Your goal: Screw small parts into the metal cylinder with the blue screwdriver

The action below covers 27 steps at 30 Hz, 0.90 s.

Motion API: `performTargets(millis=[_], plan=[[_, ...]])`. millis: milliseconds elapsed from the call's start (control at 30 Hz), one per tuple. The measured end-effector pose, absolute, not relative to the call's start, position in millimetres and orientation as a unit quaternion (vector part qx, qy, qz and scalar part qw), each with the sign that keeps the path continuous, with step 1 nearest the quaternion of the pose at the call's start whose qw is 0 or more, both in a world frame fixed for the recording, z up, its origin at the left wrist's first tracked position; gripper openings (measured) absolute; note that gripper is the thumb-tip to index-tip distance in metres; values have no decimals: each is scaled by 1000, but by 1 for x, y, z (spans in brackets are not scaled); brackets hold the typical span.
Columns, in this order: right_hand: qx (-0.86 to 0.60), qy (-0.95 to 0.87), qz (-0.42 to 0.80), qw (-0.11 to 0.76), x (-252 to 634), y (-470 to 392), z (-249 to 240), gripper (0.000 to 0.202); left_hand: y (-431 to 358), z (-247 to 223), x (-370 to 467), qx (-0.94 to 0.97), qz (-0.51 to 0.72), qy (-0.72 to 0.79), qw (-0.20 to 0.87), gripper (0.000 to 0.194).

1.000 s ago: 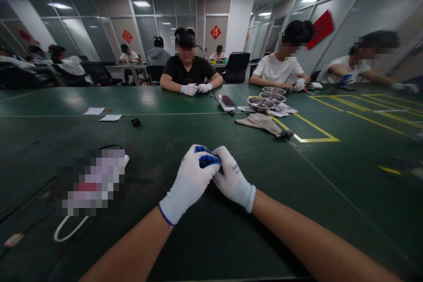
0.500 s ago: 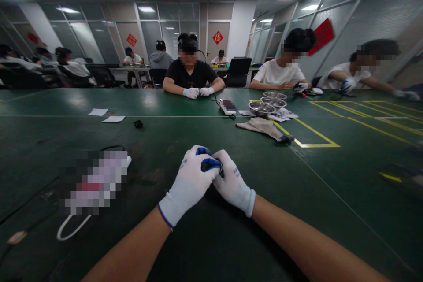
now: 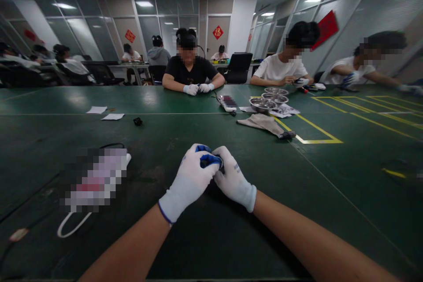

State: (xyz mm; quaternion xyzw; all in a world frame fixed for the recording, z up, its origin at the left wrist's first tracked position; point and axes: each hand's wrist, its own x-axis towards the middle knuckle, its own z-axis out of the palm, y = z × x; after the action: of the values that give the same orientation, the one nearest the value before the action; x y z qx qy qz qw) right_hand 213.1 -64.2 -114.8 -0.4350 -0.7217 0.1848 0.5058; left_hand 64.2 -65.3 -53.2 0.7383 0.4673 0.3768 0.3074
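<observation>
Left hand [image 3: 191, 177]: your gloved fingers were curled in, thumb nearly meeting fingertips, pinching a small dark item [image 3: 221, 164].
Right hand [image 3: 232, 180]: your fingers were bent closely around its other side.
Small dark item: sat between your fingertips, mostly hidden, over the green table [image 3: 206, 246].

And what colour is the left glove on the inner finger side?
The inner finger side of the left glove is blue, best seen in the head view.

Small dark piece [image 3: 221, 165], pale curved edge showing, pinched between left hand [image 3: 193, 174] and right hand [image 3: 233, 180], mostly covered, full shape and tilt hidden.
</observation>
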Motion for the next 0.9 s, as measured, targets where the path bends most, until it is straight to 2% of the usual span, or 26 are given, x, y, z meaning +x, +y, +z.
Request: performTargets(millis=[200, 567, 900], plan=[[-419, -689, 280, 521, 210, -71, -108, 11, -72, -50, 61, 802, 369, 433, 180, 21], [-395, -652, 323, 561, 207, -76, -106, 11, -76, -50, 51, 892, 309, 326, -59, 30], [-375, -628, 359, 580, 205, -73, -111, 16, -78, -45, 47, 909, 249, 281, -183, 32]])
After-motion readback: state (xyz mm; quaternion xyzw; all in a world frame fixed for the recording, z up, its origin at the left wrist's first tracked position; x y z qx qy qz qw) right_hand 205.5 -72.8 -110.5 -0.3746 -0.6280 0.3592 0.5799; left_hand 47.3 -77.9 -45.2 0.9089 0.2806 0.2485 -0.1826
